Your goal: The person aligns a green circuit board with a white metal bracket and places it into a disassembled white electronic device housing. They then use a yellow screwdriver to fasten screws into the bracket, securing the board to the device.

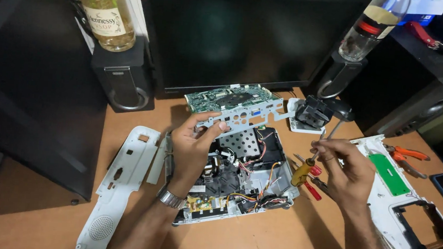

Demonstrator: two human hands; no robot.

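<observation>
My left hand (194, 143) grips a grey metal port bracket (243, 115) joined to a green circuit board (229, 97), lifted at the back of an opened white device chassis (238, 181) full of wires and black parts. My right hand (345, 170) holds a yellow-handled screwdriver (305, 169), its handle pointing down-left beside the chassis's right edge. A silver watch sits on my left wrist.
A white side panel (119, 185) lies left of the chassis; a white cover with a green pad (400, 196) lies right. Red-handled screwdrivers (312, 189), orange pliers (409, 154), a black part (312, 113), a monitor (249, 37), two speakers with bottles behind.
</observation>
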